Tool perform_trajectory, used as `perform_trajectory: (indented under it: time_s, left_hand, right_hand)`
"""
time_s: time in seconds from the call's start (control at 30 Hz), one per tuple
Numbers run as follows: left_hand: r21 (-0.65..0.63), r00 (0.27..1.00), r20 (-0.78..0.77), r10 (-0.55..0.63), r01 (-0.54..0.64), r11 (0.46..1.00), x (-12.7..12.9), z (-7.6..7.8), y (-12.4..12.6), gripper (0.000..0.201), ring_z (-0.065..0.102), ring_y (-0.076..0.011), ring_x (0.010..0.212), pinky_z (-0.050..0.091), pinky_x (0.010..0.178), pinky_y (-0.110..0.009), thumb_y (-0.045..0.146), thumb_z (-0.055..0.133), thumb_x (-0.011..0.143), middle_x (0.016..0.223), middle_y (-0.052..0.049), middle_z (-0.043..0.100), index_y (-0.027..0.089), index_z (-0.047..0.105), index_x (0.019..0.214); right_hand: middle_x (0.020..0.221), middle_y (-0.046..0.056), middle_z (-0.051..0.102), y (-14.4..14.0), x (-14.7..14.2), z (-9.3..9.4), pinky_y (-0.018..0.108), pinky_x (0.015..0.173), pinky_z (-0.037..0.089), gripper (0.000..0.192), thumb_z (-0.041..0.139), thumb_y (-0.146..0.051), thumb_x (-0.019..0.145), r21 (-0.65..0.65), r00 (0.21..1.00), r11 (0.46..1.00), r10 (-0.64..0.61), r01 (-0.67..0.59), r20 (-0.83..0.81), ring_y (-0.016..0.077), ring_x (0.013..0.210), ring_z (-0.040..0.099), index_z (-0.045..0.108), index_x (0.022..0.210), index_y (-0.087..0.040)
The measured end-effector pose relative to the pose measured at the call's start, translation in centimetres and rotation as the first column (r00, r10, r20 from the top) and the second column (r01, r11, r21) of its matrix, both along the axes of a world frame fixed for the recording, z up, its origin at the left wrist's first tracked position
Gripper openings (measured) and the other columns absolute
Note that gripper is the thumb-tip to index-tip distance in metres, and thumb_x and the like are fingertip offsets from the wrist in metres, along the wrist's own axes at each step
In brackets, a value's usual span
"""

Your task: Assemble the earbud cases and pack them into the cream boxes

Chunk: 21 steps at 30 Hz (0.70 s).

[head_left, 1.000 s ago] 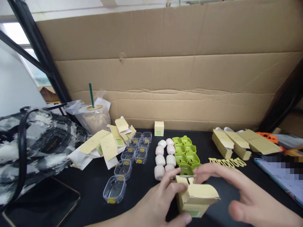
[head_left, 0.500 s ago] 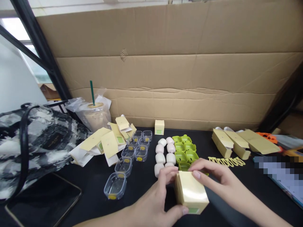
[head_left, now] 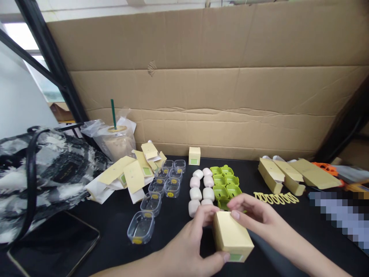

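One yellow box [head_left: 232, 231] sits between the left hand [head_left: 188, 242] and the right hand [head_left: 256, 215] in the head view, nearest the person, its green label facing back toward them. The left grip closes around it, thumb low on the labelled face and fingers toward the far side, probably to steady it. The right grip is narrow: the thumb touches the top's far corner with fingers just beyond, perhaps to control that edge; whether it pinches anything, I cannot tell. Whether the box rests on the black surface [head_left: 115, 238] is unclear too.

Beyond, pale blocks [head_left: 195, 193], green trays [head_left: 220, 191] and clear tubs [head_left: 141, 227] stand in rows, seemingly so pieces are easy to count and reach. Open cartons [head_left: 271, 173] lie well to the right, apart from them. Another small carton [head_left: 194, 156] stands upright near the cardboard wall [head_left: 201, 92].
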<state>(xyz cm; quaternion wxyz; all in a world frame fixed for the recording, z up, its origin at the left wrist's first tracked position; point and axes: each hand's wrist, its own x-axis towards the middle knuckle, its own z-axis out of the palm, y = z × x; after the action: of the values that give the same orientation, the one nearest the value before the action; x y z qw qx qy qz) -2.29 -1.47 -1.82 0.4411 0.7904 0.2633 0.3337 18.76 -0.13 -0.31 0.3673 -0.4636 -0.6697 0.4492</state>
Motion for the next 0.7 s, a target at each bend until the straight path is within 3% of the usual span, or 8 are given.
perform_trajectory:
  time_s: [0.2, 0.33, 0.4, 0.5, 0.57, 0.63, 0.7]
  left_hand:
    - [0.000, 0.999, -0.032, 0.011, -0.011, 1.000, -0.1, -0.2, 0.2, 0.057, 0.057, -0.0176, 0.111, 0.042, 0.102, -0.033, 0.011, 0.064, 0.072, 0.120, -0.007, 0.058, 0.020, 0.038, 0.121]
    - [0.047, 0.998, -0.056, 0.035, -0.033, 0.998, -0.1, -0.6, 0.2, 0.059, 0.058, -0.0182, 0.107, 0.044, 0.099, -0.033, 0.012, 0.064, 0.071, 0.117, -0.005, 0.059, 0.021, 0.037, 0.123]
    - [0.052, 0.997, -0.056, 0.050, -0.048, 0.998, -0.1, -0.7, 0.4, 0.053, 0.059, -0.0198, 0.104, 0.046, 0.097, -0.034, 0.013, 0.065, 0.070, 0.114, -0.006, 0.060, 0.020, 0.042, 0.117]
    - [0.038, 0.998, -0.051, 0.041, -0.039, 0.999, -0.1, -0.7, 0.5, 0.049, 0.059, -0.0222, 0.103, 0.047, 0.094, -0.036, 0.015, 0.065, 0.070, 0.114, -0.009, 0.059, 0.018, 0.044, 0.114]
    - [0.021, 0.999, -0.045, -0.014, 0.015, 1.000, -0.2, -0.9, 0.6, 0.051, 0.058, -0.0227, 0.107, 0.046, 0.096, -0.038, 0.015, 0.062, 0.073, 0.117, -0.010, 0.058, 0.018, 0.040, 0.119]
    - [0.034, 0.999, 0.028, -0.032, 0.031, 0.999, -0.2, -1.2, 0.5, 0.065, 0.052, -0.0249, 0.116, 0.043, 0.100, -0.041, 0.018, 0.065, 0.073, 0.128, -0.013, 0.050, 0.020, 0.029, 0.128]
    - [0.089, 0.987, 0.150, 0.057, -0.070, 0.994, -0.2, -1.6, 0.4, 0.079, 0.047, -0.0264, 0.122, 0.041, 0.102, -0.042, 0.019, 0.069, 0.070, 0.137, -0.015, 0.039, 0.023, 0.019, 0.132]
  right_hand:
    - [0.073, 0.001, 0.062, 0.0, -0.2, -0.2, 0.028, 0.064, 0.048, 0.029, 0.057, -0.050, 0.083, 0.041, 0.998, 0.999, 0.026, -0.028, 0.055, 0.0168, 0.069, 0.058, 0.060, 0.083, -0.021]
    - [0.075, 0.001, 0.060, 0.0, 0.2, -0.1, 0.028, 0.066, 0.048, 0.026, 0.049, -0.044, 0.090, 0.138, 0.989, 0.989, 0.042, -0.061, 0.142, 0.0167, 0.071, 0.058, 0.058, 0.081, -0.022]
    - [0.085, 0.003, 0.061, -0.3, 0.6, 0.4, 0.030, 0.074, 0.048, 0.022, 0.047, -0.040, 0.092, 0.220, 0.966, 0.965, 0.089, -0.144, 0.241, 0.0182, 0.081, 0.058, 0.057, 0.084, -0.022]
    - [0.101, 0.004, 0.061, -0.9, 1.3, 1.3, 0.033, 0.082, 0.048, 0.022, 0.068, -0.035, 0.080, 0.232, 0.888, 0.922, 0.192, -0.309, 0.418, 0.0216, 0.093, 0.057, 0.059, 0.097, -0.024]
    - [0.101, 0.003, 0.061, -1.3, 1.6, 2.0, 0.032, 0.079, 0.050, 0.033, 0.074, -0.026, 0.073, 0.196, 0.858, 0.916, 0.230, -0.350, 0.460, 0.0214, 0.090, 0.059, 0.060, 0.102, -0.025]
    - [0.100, 0.003, 0.063, -1.4, 2.0, 2.9, 0.032, 0.078, 0.051, 0.032, 0.070, -0.022, 0.076, 0.214, 0.869, 0.914, 0.223, -0.344, 0.441, 0.0208, 0.088, 0.060, 0.060, 0.105, -0.026]
    - [0.103, 0.005, 0.063, -0.8, 2.6, 3.9, 0.034, 0.081, 0.051, 0.030, 0.068, -0.025, 0.079, 0.293, 0.895, 0.903, 0.180, -0.315, 0.407, 0.0224, 0.093, 0.061, 0.058, 0.108, -0.027]
